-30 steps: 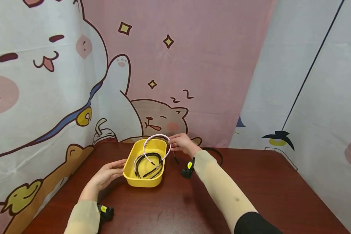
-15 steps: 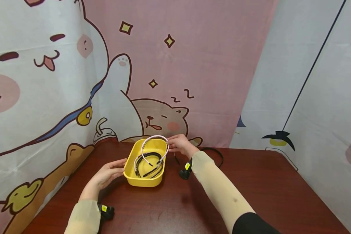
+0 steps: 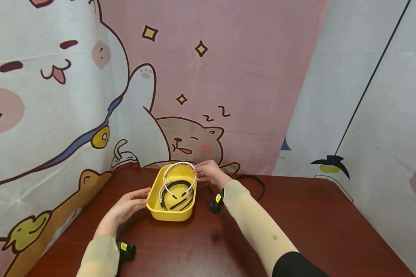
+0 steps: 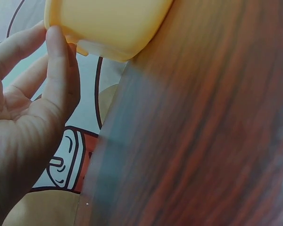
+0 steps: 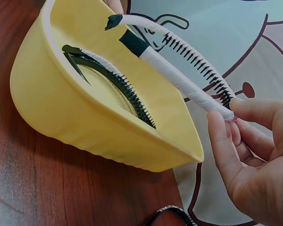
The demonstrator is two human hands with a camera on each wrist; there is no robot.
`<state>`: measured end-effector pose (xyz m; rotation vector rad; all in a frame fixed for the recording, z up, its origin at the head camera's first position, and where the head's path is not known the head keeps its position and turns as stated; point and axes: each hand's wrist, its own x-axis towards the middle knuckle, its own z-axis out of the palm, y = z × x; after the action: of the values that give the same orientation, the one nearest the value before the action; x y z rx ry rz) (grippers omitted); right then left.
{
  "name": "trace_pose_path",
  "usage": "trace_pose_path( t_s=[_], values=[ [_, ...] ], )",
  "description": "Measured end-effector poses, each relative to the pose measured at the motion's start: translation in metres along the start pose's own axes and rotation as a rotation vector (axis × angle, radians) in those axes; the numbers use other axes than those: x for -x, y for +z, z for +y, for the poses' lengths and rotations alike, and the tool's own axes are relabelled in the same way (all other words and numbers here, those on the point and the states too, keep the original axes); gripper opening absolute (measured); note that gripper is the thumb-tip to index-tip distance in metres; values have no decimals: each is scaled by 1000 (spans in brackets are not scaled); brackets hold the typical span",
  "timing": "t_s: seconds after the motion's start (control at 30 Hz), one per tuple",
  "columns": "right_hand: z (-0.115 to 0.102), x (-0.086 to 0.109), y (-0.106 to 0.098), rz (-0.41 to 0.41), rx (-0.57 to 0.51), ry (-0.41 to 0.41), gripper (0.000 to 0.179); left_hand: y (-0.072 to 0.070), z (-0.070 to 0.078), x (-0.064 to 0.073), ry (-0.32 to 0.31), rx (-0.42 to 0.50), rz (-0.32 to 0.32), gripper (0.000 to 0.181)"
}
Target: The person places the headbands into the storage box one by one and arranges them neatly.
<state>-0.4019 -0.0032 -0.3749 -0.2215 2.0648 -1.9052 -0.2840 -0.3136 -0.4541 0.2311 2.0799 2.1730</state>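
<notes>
My right hand pinches a pale pink hair headband with inner comb teeth and dark end tips. It holds the headband tilted over a yellow plastic tub, tips pointing inward in the right wrist view. Inside the tub lie several headbands, among them a black toothed headband and a pale one partly hidden behind it. With nearly straight fingers, my left hand touches the tub's left side, fingertips right at the rim in the left wrist view.
The tub stands on a dark red-brown wooden table. A dark band lies on the table beyond my right wrist. A cartoon-printed cloth hangs close behind the table.
My right hand has moved slightly left, bringing the pale pink headband further over the tub. My left hand and the tub have stayed in place.
</notes>
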Motion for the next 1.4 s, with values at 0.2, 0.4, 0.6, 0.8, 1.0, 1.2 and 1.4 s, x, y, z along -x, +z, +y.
trace_pose_path(
  t_s=[0.2, 0.4, 0.6, 0.8, 1.0, 1.2, 1.4],
  values=[
    [3, 0, 7, -14, 4, 1, 31, -1, -2, 0, -9, 7, 3, 61],
    [4, 1, 15, 5, 12, 7, 27, 0, 0, 0, -10, 4, 1, 62],
    [6, 1, 22, 31, 32, 21, 20, -1, 0, 0, -9, 7, 2, 62],
    [8, 1, 29, 42, 36, 26, 19, -1, -1, -1, -4, 27, -1, 61],
    [11, 0, 35, 50, 49, 20, 20, 0, 0, -2, 1, 34, -1, 61],
    [15, 0, 38, 65, 119, 5, 15, 0, 1, -1, -1, 26, 0, 61],
    [12, 1, 37, 90, 235, 6, 13, -1, 1, -1, -5, 21, 2, 62]
  ],
)
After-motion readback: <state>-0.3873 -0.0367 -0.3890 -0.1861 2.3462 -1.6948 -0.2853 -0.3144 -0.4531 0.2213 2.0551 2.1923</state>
